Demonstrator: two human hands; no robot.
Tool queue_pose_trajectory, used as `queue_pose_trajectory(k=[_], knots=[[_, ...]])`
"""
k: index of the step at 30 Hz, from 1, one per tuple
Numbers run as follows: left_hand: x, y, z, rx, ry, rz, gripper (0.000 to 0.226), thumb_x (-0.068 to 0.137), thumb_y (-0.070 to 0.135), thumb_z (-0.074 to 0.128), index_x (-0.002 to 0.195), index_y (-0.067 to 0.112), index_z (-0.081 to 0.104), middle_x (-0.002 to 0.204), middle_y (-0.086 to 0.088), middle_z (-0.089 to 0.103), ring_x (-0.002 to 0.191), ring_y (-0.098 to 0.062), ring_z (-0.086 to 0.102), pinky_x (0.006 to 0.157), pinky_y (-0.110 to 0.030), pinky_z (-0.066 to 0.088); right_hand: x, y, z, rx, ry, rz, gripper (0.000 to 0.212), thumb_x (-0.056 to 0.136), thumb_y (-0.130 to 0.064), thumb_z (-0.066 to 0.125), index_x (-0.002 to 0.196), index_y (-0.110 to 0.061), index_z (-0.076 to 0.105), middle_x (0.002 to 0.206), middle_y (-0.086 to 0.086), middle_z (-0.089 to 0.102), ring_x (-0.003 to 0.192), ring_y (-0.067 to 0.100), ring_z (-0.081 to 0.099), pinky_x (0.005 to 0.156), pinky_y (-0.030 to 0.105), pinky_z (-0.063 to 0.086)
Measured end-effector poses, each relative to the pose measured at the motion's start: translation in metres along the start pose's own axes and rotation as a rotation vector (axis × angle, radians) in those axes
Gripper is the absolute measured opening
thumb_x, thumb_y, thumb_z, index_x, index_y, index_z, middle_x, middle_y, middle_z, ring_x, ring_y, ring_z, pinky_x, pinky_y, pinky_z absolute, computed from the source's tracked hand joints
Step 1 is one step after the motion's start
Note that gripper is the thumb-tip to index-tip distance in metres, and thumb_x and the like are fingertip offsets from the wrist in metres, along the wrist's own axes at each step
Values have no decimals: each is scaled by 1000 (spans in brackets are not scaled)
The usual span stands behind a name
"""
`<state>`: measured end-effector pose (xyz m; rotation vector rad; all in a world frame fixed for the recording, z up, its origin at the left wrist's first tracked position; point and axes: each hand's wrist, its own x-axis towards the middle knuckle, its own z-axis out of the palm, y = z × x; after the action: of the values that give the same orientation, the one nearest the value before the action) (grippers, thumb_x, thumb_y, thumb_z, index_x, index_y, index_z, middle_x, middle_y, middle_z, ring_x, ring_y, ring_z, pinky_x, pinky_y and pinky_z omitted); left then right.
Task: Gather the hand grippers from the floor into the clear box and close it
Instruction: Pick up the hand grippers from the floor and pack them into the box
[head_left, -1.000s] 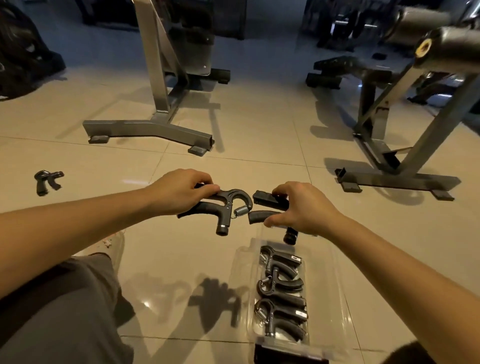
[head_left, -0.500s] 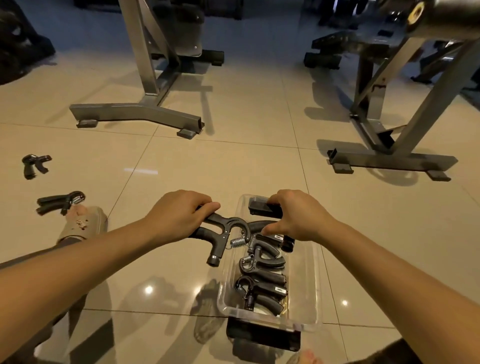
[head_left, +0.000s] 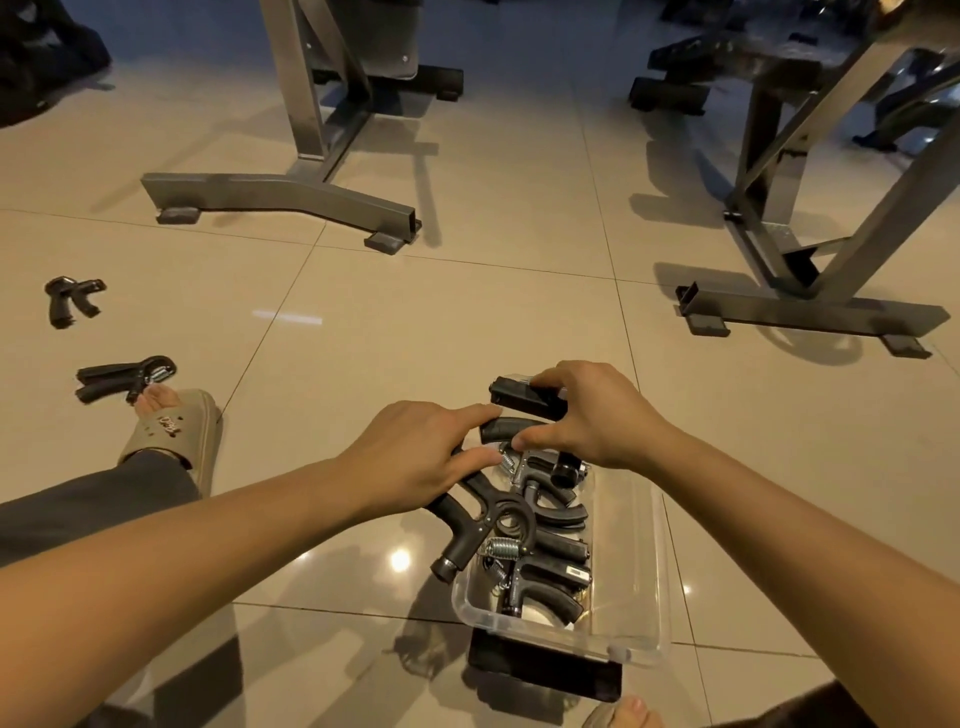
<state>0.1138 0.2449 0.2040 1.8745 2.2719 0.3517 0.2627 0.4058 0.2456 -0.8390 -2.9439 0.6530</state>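
Nearest us, at our feet, a black flat piece (head_left: 545, 673) lies against the near end of the clear box (head_left: 631, 551), which stands open on the tiled floor (head_left: 415, 312). We count at least three stacked hand grippers (head_left: 553, 579) filling the box's left half, handles pointing right and springs to the left. Our left hand (head_left: 415, 457) curls round one handle of a black hand gripper (head_left: 465, 545). Its ring and spring hang across the box's left rim, and the free handle's end is outside it. Just beyond, our right hand (head_left: 592, 421) clasps a second hand gripper (head_left: 524, 397) by its two handles above the box's far end. We cannot tell whether it touches the ones beneath. To our left, our foot in a tan sandal (head_left: 171, 431) has its toes right beside a loose hand gripper (head_left: 122, 376) on the floor, and another hand gripper (head_left: 70, 299) lies farther off. Well beyond stand a steel gym frame (head_left: 291, 195) on the left and a second steel frame (head_left: 810, 306) on the right.
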Motion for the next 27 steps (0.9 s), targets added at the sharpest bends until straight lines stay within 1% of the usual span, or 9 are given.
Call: queue_pose_trajectory(k=[7,10,13,15,17,19,21,24,27], knots=[[-2,-3,-1,-27,126,-49,42,98,62,44,122,32,58,69,13,52,69,-14,53,61,-32,36,3,-11,3,74,-12,-16,63,68,-56,85,117,-19,70,103,1,73,90,19,67,83,42,57],[-4,-5,-5,-2,180,-20,44,97,63,37,115,30,59,69,10,56,66,-16,56,59,-34,39,4,-12,-1,108,-32,-43,63,74,-54,82,123,-18,68,109,1,71,93,18,66,84,39,57],[-8,-9,-12,-11,223,-19,44,95,61,35,110,29,60,67,9,58,63,-15,55,57,-34,43,3,-5,-12,245,-68,-7,60,83,-56,73,128,-18,65,108,0,68,89,16,67,74,32,57],[-10,-11,-17,-22,244,-45,38,98,58,40,110,29,61,67,10,57,62,-14,54,57,-33,42,1,1,-21,362,-94,54,41,91,-48,68,119,-18,68,99,2,70,85,17,69,68,27,58],[-12,-12,-19,-35,252,-82,32,100,54,46,112,29,61,66,9,57,63,-14,55,59,-33,42,-3,5,-31,513,-119,130,22,97,-30,65,110,-15,71,97,7,72,80,15,69,61,20,55],[-13,-11,-20,-50,247,-115,31,99,54,47,113,29,61,66,9,57,64,-14,55,59,-32,41,-5,8,-37,709,-130,220,17,97,-14,63,111,-9,71,100,13,72,75,13,68,55,17,50],[-13,-8,-19,-56,223,-139,31,99,54,46,113,30,61,65,11,55,64,-12,54,58,-31,38,-5,10,-41,901,-116,289,20,96,-5,61,114,-3,69,107,19,71,79,17,72,58,20,54],[-13,-4,-15,-100,191,-180,29,100,53,46,109,31,62,64,12,53,61,-8,50,56,-30,33,-6,14,-42,1088,-93,329,25,95,-6,58,118,0,66,115,23,67,90,26,73,71,31,61],[-11,-2,-13,-150,174,-219,27,100,52,47,104,31,62,66,10,57,63,-7,53,56,-30,35,-6,20,-37,1286,-64,348,33,92,-5,62,124,2,62,121,28,64,95,34,72,80,38,63]])
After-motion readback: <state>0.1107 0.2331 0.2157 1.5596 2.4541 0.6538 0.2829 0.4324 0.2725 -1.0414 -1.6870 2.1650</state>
